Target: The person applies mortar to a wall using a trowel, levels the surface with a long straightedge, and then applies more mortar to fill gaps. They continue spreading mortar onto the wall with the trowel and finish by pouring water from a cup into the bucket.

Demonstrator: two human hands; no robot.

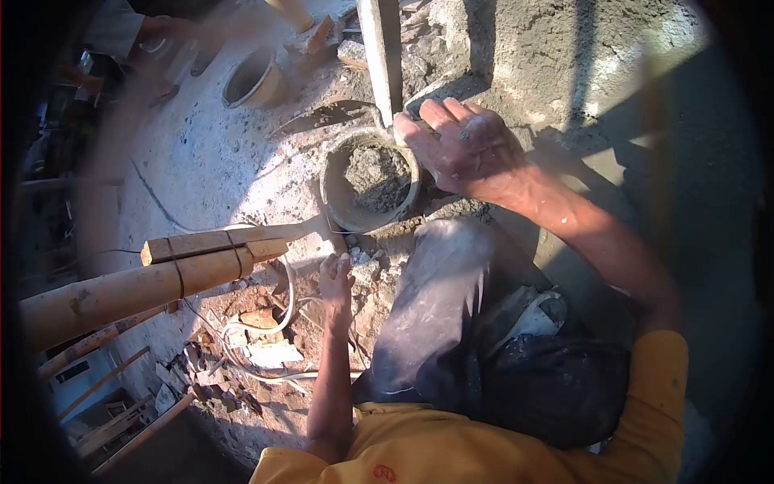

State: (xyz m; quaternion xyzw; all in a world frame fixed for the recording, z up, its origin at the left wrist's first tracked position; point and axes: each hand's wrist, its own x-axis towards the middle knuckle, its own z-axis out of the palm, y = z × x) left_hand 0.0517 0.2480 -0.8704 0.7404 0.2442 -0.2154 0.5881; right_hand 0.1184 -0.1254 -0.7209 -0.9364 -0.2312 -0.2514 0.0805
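Observation:
My right hand [468, 145] is closed, knuckles up, above the right rim of a bucket [326, 189]. From its grip a bent metal neck leads to the dark blade of a trowel [322, 117], just beyond the bucket's far rim. Lumpy grey mortar [375, 177] lies inside the bucket. My left hand [334, 276] is just below the near side of the bucket, its fingers curled. Whatever it may hold is hidden or too small to name.
A bamboo pole [121, 286] with a wooden batten tied on reaches in from the left. A pale hose [286, 298] loops over rubble. Another bucket [251, 79] stands farther back. An upright straightedge [376, 56] rises by the rough mortared wall [540, 56]. Another person is at upper left.

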